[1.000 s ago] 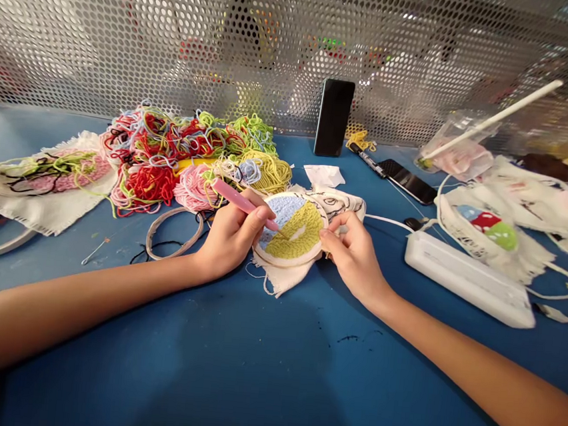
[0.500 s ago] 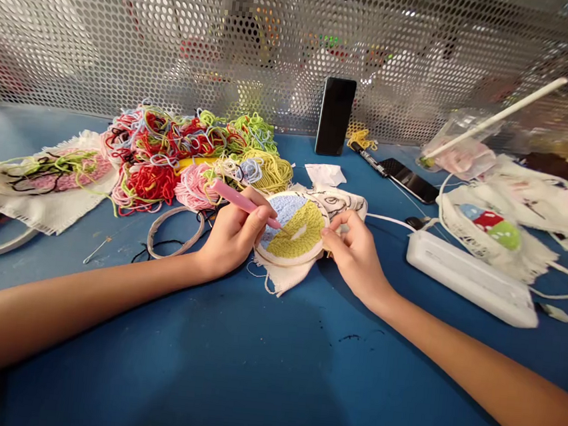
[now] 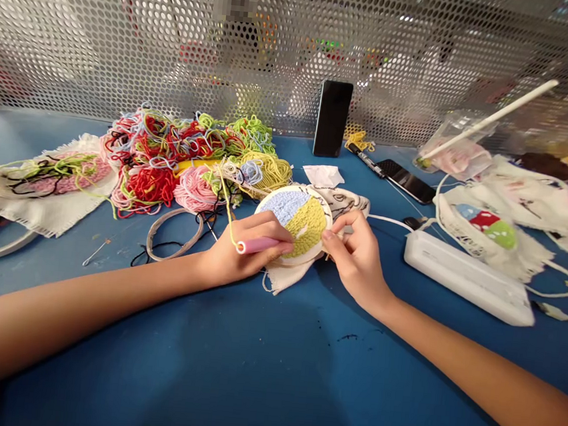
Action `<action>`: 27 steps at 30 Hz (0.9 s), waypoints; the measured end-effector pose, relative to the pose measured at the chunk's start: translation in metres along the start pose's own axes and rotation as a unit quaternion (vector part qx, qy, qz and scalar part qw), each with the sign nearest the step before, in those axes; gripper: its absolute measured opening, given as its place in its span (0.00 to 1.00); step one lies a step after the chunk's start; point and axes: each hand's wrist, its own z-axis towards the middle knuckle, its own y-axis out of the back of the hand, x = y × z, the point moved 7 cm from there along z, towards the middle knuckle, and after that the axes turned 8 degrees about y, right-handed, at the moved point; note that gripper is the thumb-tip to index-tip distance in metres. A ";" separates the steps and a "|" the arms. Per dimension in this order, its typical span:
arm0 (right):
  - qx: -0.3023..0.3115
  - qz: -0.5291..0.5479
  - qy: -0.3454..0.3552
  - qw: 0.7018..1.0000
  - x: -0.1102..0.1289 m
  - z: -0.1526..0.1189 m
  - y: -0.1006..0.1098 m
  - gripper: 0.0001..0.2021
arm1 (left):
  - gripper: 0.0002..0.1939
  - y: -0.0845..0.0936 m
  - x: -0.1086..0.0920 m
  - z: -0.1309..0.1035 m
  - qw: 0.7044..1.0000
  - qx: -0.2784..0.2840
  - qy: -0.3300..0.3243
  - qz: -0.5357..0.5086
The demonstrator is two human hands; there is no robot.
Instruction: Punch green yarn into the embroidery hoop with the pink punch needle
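Observation:
My left hand [image 3: 247, 250] is closed around a pink punch needle [image 3: 259, 245], its tip hidden behind my fingers over the hoop. Yellow yarn [image 3: 228, 204] runs from the tool's back end up toward the yarn pile. The embroidery hoop [image 3: 324, 252] holds white cloth worked in light blue and yellow-green loops, with a small bare patch in the yellow part. At the hoop's right edge, my right hand [image 3: 357, 257] pinches the rim between thumb and fingers. A frayed cloth corner [image 3: 285, 278] hangs below the hoop.
A tangled yarn pile [image 3: 169, 155] and a spare hoop [image 3: 174, 234] lie left. Behind stand an upright phone [image 3: 333, 118] and a perforated metal screen [image 3: 289, 53]. A flat phone [image 3: 406, 180], a white power strip [image 3: 468, 278] and a patterned cloth piece [image 3: 488, 226] are on the right.
My left hand has tipped the punch needle, so its back end now points down and left instead of up. Yellow yarn now shows trailing from it. My right hand stays on the hoop.

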 end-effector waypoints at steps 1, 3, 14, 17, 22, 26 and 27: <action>0.002 0.004 0.005 1.000 0.001 -0.001 -0.001 0.07 | 0.05 -0.001 0.000 0.001 1.000 0.011 0.005 0.008; 0.010 -0.001 0.017 1.000 0.004 -0.003 -0.002 0.07 | 0.06 -0.004 0.004 0.003 0.999 0.032 0.030 0.014; 0.043 0.008 -0.029 0.999 -0.007 0.002 -0.007 0.09 | 0.16 -0.004 0.039 0.003 0.962 -0.004 0.235 -0.139; 0.043 0.018 -0.050 0.998 -0.013 0.003 -0.006 0.09 | 0.18 0.003 0.043 0.000 0.944 -0.056 0.264 -0.188; 0.038 0.020 -0.062 0.997 -0.018 0.004 -0.004 0.10 | 0.18 0.011 0.043 -0.001 0.946 -0.106 0.243 -0.185; 0.034 0.015 -0.060 0.997 -0.019 0.004 -0.003 0.10 | 0.18 0.013 0.041 -0.001 0.954 -0.109 0.220 -0.171; 0.033 0.014 -0.059 0.998 -0.019 0.004 -0.003 0.10 | 0.18 0.013 0.041 -0.001 0.954 -0.109 0.216 -0.175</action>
